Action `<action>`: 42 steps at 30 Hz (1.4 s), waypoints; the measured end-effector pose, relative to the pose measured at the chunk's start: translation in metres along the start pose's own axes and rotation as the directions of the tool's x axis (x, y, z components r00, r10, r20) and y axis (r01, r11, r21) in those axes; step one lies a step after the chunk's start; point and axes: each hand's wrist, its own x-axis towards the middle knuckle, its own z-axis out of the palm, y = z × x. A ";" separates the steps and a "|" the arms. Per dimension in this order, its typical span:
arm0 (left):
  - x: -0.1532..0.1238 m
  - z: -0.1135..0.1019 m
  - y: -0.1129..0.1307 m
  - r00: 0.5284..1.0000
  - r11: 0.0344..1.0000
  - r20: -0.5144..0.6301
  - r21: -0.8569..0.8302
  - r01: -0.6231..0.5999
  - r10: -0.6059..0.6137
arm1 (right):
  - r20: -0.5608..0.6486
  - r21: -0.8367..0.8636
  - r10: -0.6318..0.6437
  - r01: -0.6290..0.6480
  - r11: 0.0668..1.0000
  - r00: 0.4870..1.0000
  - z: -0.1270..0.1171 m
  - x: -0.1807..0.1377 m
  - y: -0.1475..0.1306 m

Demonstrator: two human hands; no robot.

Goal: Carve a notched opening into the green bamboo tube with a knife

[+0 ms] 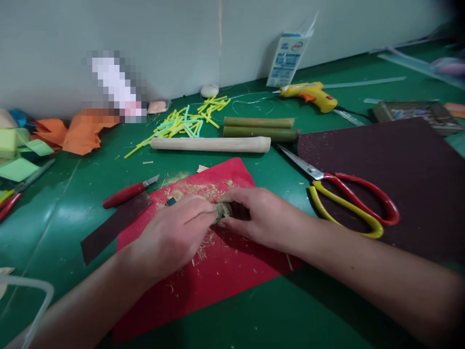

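Observation:
Between the fingertips of both hands is a short greenish-brown piece [223,211], dusty and mostly covered, so its full shape is hidden. My left hand [176,230] is closed on its left side. My right hand [254,211] pinches it from the right, thumb and fingers curved around it. A small dark scrap [171,201] shows by the left knuckles. Under the hands lies a red sheet [225,278] strewn with pale shavings [205,191]. A red-handled knife [125,195] rests left of the sheet, beside a dark brown strip [114,228].
Scissors [319,177] lie on a dark brown sheet [374,155] at right. Behind are a peeled bamboo stick [210,144], green bamboo pieces [258,134], yellow-green cut straws [174,123] and a yellow glue gun [308,94]. Orange paper [83,133] sits at left.

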 end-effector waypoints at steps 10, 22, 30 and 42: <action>0.006 0.000 0.002 1.000 1.000 -0.027 0.021 0.004 -0.003 | 0.012 -0.001 -0.002 0.002 1.000 1.000 -0.001 0.001 -0.001; 0.007 0.000 0.003 0.999 1.000 0.032 0.007 0.003 -0.003 | 0.012 0.030 -0.026 0.026 0.999 1.000 0.000 0.002 -0.001; 0.008 0.000 0.003 0.998 1.000 0.051 -0.011 0.027 -0.027 | 0.012 -0.003 -0.026 0.026 1.000 1.000 -0.001 0.001 -0.002; 0.006 -0.001 0.001 0.997 0.997 0.057 -0.051 0.050 -0.047 | 0.010 0.016 0.016 -0.016 1.000 1.000 0.000 0.003 -0.002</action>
